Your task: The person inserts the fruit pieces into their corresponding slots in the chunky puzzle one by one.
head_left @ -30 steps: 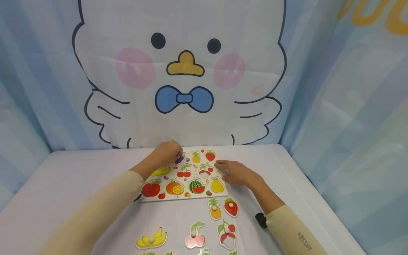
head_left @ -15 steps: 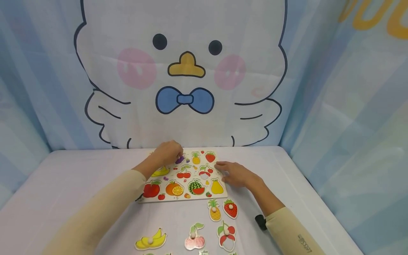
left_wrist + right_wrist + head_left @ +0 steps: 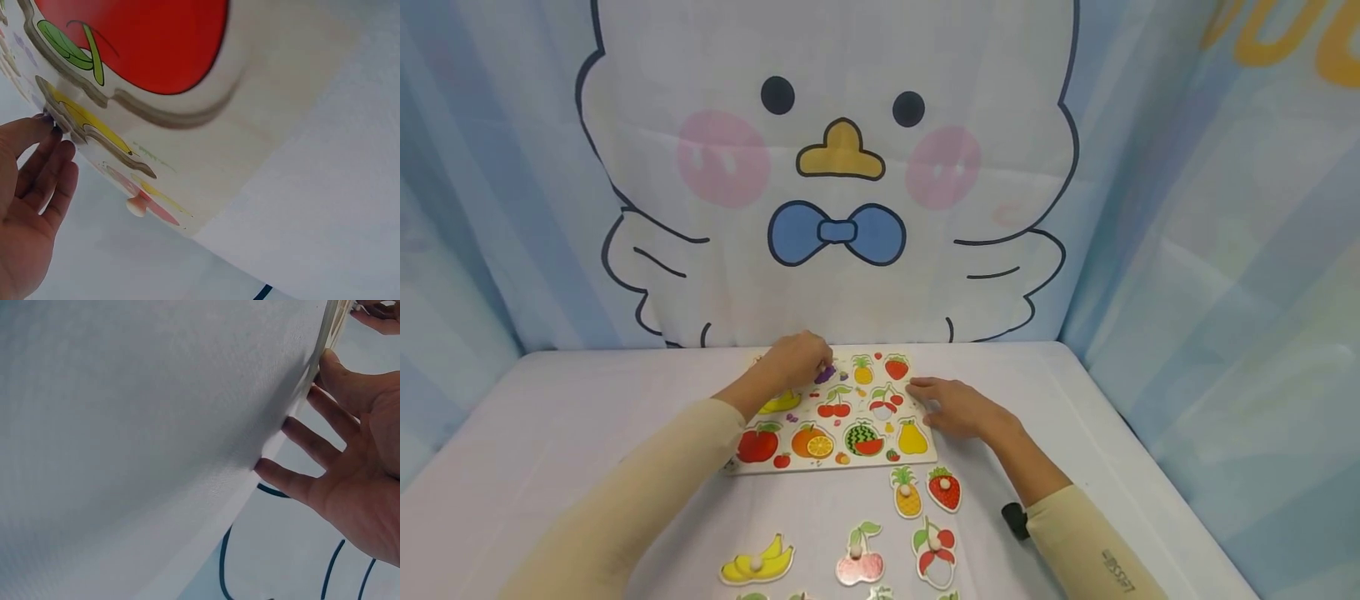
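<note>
A white fruit puzzle board lies at the back of the table. My left hand reaches over its back row, fingertips pinching at the purple grape piece; the knob is hidden by the fingers. In the left wrist view the thumb and fingers of that left hand meet at the board's surface, and a pink piece with a round knob sits farther along. At the board's right edge rests my right hand, its fingers spread and fairly straight, fingertips on the tabletop and thumb against the edge.
In front of the board lie loose knobbed pieces: a pineapple, a strawberry, bananas, cherries and a red-and-white fruit piece. More pieces are cut off at the lower frame edge. A printed curtain hangs behind the table.
Both hands keep nearly the same places. The left hand shifts very slightly at the grape piece, and a little more purple shows under its fingers. The view itself moves slightly.
</note>
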The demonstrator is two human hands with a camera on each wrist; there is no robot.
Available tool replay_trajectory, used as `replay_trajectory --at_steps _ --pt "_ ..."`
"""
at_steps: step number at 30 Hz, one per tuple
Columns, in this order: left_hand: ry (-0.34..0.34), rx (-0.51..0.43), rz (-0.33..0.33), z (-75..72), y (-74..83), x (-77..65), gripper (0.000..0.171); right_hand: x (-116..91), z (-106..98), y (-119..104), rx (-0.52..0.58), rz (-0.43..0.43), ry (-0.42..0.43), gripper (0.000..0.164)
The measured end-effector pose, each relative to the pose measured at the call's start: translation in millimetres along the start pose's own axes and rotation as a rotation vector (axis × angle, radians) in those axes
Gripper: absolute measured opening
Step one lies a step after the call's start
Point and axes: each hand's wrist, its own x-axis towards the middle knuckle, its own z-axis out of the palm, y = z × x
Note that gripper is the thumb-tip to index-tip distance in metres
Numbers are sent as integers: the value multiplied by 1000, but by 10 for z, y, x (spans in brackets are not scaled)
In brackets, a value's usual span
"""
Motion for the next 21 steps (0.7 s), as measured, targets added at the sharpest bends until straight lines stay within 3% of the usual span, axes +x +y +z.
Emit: replay_trajectory --at_steps 8,15,21 --pt "13 -9 19 18 -8 -24 25 1 0 11 12 2 2 63" --pt "9 -44 -6 38 -1 -74 27 9 15 22 3 -5 10 63" --pt "-18 3 2 27 12 -98 32 -11 10 18 14 -11 13 62"
